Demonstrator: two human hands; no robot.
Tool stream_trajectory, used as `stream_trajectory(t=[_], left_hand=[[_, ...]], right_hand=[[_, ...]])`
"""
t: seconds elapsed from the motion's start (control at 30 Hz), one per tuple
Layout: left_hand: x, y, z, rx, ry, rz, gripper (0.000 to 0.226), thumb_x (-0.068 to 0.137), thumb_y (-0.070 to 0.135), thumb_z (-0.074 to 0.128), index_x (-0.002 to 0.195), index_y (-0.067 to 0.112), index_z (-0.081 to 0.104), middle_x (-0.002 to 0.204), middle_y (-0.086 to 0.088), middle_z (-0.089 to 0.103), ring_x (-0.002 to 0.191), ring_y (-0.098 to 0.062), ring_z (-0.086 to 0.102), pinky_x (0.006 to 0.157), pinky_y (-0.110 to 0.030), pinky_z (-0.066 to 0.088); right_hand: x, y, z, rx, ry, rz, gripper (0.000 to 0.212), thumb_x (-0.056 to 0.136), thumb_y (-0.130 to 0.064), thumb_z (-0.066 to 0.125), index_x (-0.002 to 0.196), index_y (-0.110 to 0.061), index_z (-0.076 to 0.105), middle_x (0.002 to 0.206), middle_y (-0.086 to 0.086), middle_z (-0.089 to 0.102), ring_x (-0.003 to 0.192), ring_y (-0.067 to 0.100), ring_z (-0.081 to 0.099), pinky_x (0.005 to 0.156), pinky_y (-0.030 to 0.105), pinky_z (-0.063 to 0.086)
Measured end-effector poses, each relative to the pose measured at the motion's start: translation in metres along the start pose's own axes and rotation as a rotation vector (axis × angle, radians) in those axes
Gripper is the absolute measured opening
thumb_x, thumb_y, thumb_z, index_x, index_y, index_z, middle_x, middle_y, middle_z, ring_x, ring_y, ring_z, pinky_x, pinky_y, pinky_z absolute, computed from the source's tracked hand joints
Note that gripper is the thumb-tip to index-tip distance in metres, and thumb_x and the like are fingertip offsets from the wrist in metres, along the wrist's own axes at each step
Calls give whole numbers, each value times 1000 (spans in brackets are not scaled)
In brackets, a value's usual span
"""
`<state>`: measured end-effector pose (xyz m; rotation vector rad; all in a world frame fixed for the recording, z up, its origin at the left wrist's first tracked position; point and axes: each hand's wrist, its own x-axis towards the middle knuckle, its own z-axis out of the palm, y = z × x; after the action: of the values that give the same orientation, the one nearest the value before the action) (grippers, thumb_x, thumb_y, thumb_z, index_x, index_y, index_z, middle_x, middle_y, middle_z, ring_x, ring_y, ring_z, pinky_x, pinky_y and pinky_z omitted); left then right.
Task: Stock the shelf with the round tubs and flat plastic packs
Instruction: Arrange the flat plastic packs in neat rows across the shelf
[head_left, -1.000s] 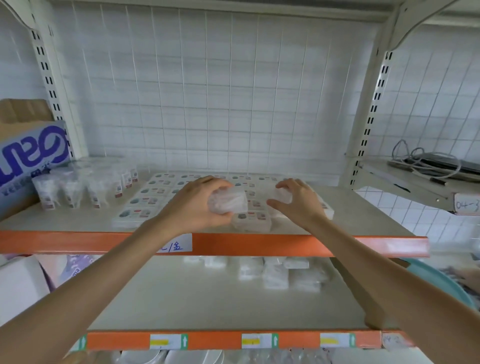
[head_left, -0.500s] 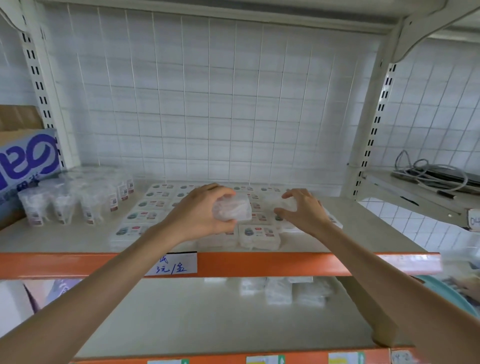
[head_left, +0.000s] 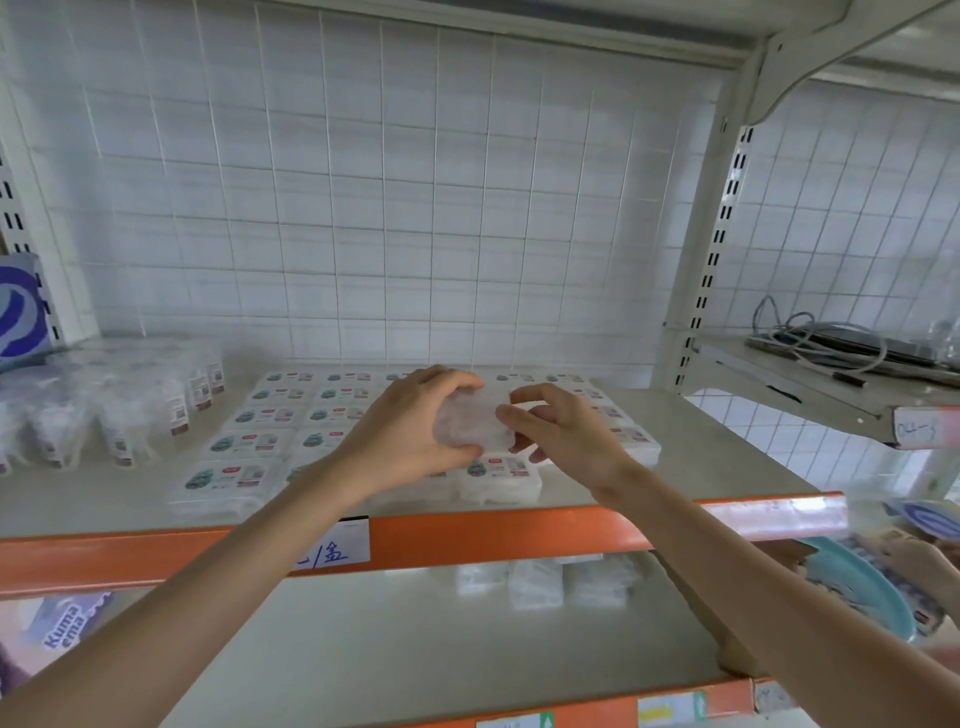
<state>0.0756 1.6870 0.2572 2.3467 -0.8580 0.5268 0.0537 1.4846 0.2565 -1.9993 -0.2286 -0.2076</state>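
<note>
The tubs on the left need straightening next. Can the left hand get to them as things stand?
Probably, once freed: the left hand holds a flat pack together with the right hand, and only low shelved packs lie between it and the tubs.

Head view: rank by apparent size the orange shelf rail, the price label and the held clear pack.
1. orange shelf rail
2. clear pack and price label: look alike, so unranked

A white tag (head_left: 337, 546) on the orange rail (head_left: 467, 535) is showing handwritten "/盒" in blue. A wrapper (head_left: 62, 625) at lower left is reading "Kuma ema". A shelf tag (head_left: 922, 428) at right is showing roughly "04-3". Printing on the flat packs (head_left: 244, 442) is blurring out.
</note>
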Motion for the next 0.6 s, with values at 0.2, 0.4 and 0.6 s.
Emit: stream_trajectory(t=[0.2, 0.4, 0.6], left_hand=[[-3, -4, -2, -96, -4, -115, 65, 74, 41, 82, 131, 35, 51, 128, 20, 47, 119, 1, 46, 95, -20, 35], [-3, -11, -18, -399, 45, -451, 32, 92, 57, 50, 108, 30, 61, 106, 12, 64, 95, -4, 60, 84, -27, 48], [0, -8, -26, -678, -136, -756, 48, 100, 54, 38, 104, 10, 57, 85, -13, 66, 61, -19, 55, 58, -31, 45]], right_hand=[[4, 8, 0, 163, -40, 38, 23, 94, -23, 65, 116, -17, 67, 89, 2, 74, 76, 10, 66, 69, 22, 52], [3, 11, -2, 276, -17, -79, 24, 93, -13, 66, 114, -23, 64, 100, -1, 76, 93, 14, 69, 78, 25, 54], [3, 15, 1, 380, -49, -216, 30, 88, 1, 68, 117, -10, 65, 106, 9, 74, 103, 25, 69, 87, 34, 55]])
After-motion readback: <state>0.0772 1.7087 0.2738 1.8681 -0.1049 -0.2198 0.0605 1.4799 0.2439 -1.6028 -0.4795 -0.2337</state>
